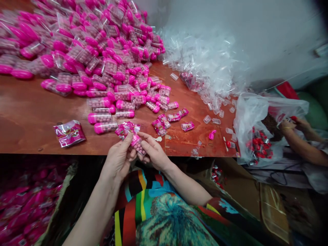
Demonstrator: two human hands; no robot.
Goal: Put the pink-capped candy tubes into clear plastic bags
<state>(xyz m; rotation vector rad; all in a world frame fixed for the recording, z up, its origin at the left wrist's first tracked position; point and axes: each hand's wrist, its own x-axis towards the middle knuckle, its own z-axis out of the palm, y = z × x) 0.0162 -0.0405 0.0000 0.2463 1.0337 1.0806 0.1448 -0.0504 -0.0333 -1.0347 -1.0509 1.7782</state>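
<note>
Near the table's front edge, my left hand [119, 159] and my right hand [155, 151] are closed around a small see-through container [138, 145] with a pink cap and small pink balls inside. Some of my fingers are hidden behind it. A shiny pink printed packet [127, 127] shows just above my left thumb; whether it is held or lies on the table I cannot tell. Beyond my hands several similar filled containers [105, 127] lie on their sides. One larger pink packet [69, 133] lies on the table to the left.
A big heap of pink-capped containers [102, 51] covers the back left of the wooden table [23, 112]. Empty see-through cups [205, 58] are piled at the back right. Small pink packets [188, 126] lie right of my hands. Another person's hands [290, 128] work at a plastic bag [246, 112].
</note>
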